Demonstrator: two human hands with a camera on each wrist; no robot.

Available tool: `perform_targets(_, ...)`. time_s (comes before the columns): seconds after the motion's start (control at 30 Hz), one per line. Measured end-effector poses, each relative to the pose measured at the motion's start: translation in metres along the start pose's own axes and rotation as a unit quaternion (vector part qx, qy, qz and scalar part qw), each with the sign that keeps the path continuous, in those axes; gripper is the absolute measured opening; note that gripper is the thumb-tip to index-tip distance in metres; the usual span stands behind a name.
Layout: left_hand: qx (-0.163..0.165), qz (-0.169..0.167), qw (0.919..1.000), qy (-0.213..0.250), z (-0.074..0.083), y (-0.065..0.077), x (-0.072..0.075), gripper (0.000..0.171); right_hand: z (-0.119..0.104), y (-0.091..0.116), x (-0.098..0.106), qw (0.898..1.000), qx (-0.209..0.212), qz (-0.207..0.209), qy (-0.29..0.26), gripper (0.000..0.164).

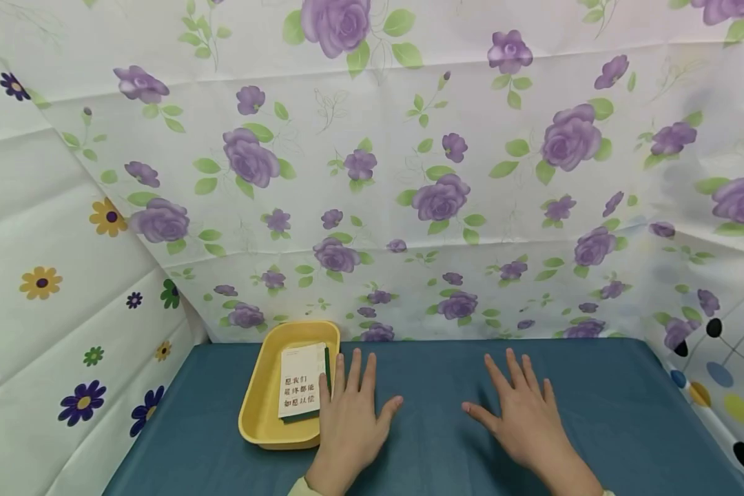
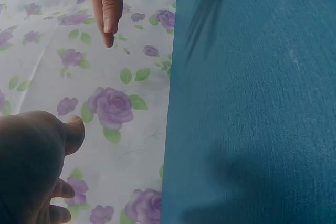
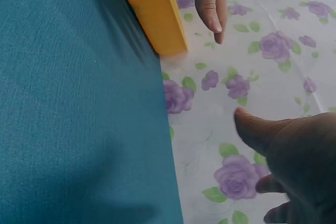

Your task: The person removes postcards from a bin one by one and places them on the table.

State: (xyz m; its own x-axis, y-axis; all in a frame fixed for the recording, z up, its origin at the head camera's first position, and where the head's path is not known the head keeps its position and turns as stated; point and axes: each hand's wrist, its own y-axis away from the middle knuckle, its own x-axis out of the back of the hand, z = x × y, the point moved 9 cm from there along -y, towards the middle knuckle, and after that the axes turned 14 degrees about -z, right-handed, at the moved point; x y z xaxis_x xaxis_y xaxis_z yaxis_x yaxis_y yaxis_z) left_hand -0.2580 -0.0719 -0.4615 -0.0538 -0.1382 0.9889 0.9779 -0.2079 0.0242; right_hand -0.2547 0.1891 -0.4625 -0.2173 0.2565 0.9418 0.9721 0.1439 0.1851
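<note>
My left hand (image 1: 352, 420) is held palm down with straight, spread fingers, and it overlaps the right edge of a yellow tray (image 1: 257, 406) in the head view. Inside that tray lies a white booklet (image 1: 299, 375) with dark Chinese characters, on top of something dark green (image 1: 300, 416). My right hand (image 1: 523, 420) hovers over the blue table to the right, fingers spread, holding nothing. Its shadow falls on the cloth. In the left wrist view, the left thumb (image 2: 74, 132) shows near the lens, and the right wrist view shows the right thumb (image 3: 252, 129).
A blue cloth (image 1: 434, 386) covers the table. Behind it hangs a white curtain with purple flowers (image 1: 440, 200). Another flowered sheet (image 1: 56, 344) closes off the left side, and a dotted sheet (image 1: 728, 375) borders the right.
</note>
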Motion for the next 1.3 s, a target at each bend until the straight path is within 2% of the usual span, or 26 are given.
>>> perform_targets(0.17,-0.026,0.011,0.9993,0.023,0.007,0.001,0.005,0.080,-0.004,0.001,0.011,0.997,0.017,0.056,-0.043,0.087)
perform_targets(0.3,-0.043,0.032,0.9980,0.033,0.012,0.001,0.011,0.065,-0.008,0.002,0.019,0.993,0.026,0.092,-0.066,0.071)
perform_targets(0.43,-0.055,0.040,0.9972,0.031,0.015,0.000,0.012,0.048,-0.009,0.001,0.020,0.993,0.015,0.087,-0.073,0.058)
perform_targets(0.57,-0.066,0.033,0.9969,0.027,0.016,-0.002,0.011,0.040,-0.007,0.000,0.017,0.995,0.004,0.071,-0.072,0.052)
perform_targets(0.7,-0.073,0.064,0.9948,0.031,0.007,-0.001,0.023,0.033,-0.007,-0.001,0.016,0.995,0.002,0.070,-0.069,0.052)
perform_targets(0.83,-0.070,0.129,0.9885,0.038,-0.016,0.000,0.049,0.027,-0.006,-0.002,0.015,0.995,0.002,0.072,-0.069,0.052)
perform_targets(0.9,-0.047,0.140,0.9881,0.045,-0.033,-0.001,0.060,0.028,-0.005,-0.002,0.014,0.995,0.001,0.069,-0.071,0.052)
perform_targets(0.97,-0.011,0.121,0.9910,0.054,-0.054,-0.006,0.066,0.033,-0.004,-0.003,0.012,0.995,-0.003,0.067,-0.075,0.052)
perform_targets(1.03,0.036,0.089,0.9934,0.063,-0.078,-0.009,0.069,0.039,-0.003,-0.004,0.010,0.995,-0.007,0.063,-0.082,0.052)
perform_targets(1.1,0.077,0.063,0.9928,0.067,-0.103,-0.010,0.069,0.045,-0.002,-0.006,0.008,0.994,-0.009,0.059,-0.089,0.051)
perform_targets(1.2,0.125,0.036,0.9891,0.067,-0.137,-0.008,0.065,0.050,0.000,-0.009,0.002,0.994,-0.015,0.040,-0.097,0.049)
perform_targets(1.3,0.174,-0.007,0.9813,0.081,-0.168,-0.005,0.053,0.054,0.003,-0.012,-0.008,0.995,-0.023,-0.002,-0.098,0.047)
